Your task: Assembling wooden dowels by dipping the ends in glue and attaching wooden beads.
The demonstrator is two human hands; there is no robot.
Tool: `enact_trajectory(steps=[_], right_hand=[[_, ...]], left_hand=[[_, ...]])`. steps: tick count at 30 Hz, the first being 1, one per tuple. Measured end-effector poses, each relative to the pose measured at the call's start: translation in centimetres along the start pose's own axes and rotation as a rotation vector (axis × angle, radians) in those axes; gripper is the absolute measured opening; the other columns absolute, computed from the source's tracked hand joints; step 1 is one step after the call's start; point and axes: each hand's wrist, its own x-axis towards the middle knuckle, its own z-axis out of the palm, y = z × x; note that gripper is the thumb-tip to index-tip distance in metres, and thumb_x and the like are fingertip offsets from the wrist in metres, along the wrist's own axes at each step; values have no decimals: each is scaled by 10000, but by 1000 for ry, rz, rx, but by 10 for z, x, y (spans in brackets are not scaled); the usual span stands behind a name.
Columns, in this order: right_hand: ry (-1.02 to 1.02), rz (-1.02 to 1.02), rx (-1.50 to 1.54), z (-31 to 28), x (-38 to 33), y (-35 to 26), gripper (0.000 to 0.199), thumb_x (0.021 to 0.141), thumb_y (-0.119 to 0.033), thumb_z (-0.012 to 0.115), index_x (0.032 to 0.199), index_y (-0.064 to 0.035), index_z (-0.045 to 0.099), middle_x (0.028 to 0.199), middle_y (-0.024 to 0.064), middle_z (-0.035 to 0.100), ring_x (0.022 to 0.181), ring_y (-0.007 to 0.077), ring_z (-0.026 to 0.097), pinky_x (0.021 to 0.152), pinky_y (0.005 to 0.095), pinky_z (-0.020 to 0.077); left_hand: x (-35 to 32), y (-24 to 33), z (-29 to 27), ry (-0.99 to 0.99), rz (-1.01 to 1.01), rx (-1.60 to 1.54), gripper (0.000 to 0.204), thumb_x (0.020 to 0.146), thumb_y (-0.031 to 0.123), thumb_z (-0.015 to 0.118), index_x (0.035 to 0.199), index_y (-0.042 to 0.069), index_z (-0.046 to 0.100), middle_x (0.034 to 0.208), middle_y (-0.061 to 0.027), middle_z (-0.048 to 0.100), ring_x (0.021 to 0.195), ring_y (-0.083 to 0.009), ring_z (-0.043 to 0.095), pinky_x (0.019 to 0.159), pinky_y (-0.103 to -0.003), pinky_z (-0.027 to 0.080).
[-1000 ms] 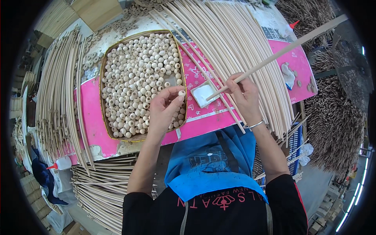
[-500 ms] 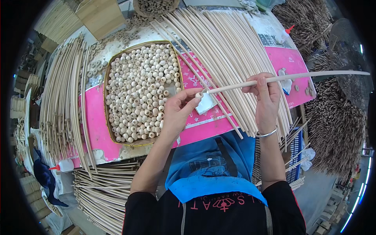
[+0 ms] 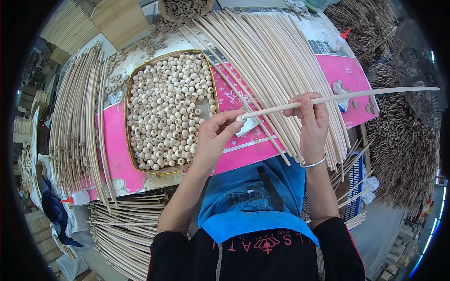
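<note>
Between thumb and fingertips, my left hand [image 3: 216, 136] pinches a small round wooden bead [image 3: 241, 119]. The bead meets the left end of a long pale wooden stick [image 3: 365, 94]; whether the tip sits inside its hole I cannot tell. My right hand [image 3: 310, 126] is closed around that stick, which reaches far out to the right. Below the bead lies a small white pad [image 3: 247, 126], partly covered by my left hand and the stick. To the left stands a shallow tray [image 3: 127, 140] filled with wooden beads.
Many loose sticks [image 3: 267, 61] lie across the table's pink cover [image 3: 262, 154]. More sticks with rings on them [image 3: 77, 122] rest at the left. Glue bottles with red tips stand at the front left [image 3: 80, 197] and far right [image 3: 338, 42]. A basket of rings [image 3: 185, 8] is at the back.
My right hand has slid slightly left and down with the stick. The stick's left end has come up against the bead, where a gap showed before.
</note>
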Motion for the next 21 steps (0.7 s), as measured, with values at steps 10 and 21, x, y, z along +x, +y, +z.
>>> enact_trajectory(steps=[10,21], right_hand=[[-58,-69,-47,3,-13,-3,194,1054,-197,473,1025,-21,548,937,124,630,781,181,649,740,322,558],[310,-48,196,11,-41,12,175,1054,-200,483,1081,-34,532,970,133,622,790,186,656,749,338,586]], left_hand=[[2,-9,0,68,391,346,246,971,54,586,1200,-3,658,1015,-48,659,840,-68,597,649,-187,447],[23,-11,40,-11,242,-145,382,995,50,531,1376,37,543,1124,-62,635,1003,-125,614,907,-257,500]])
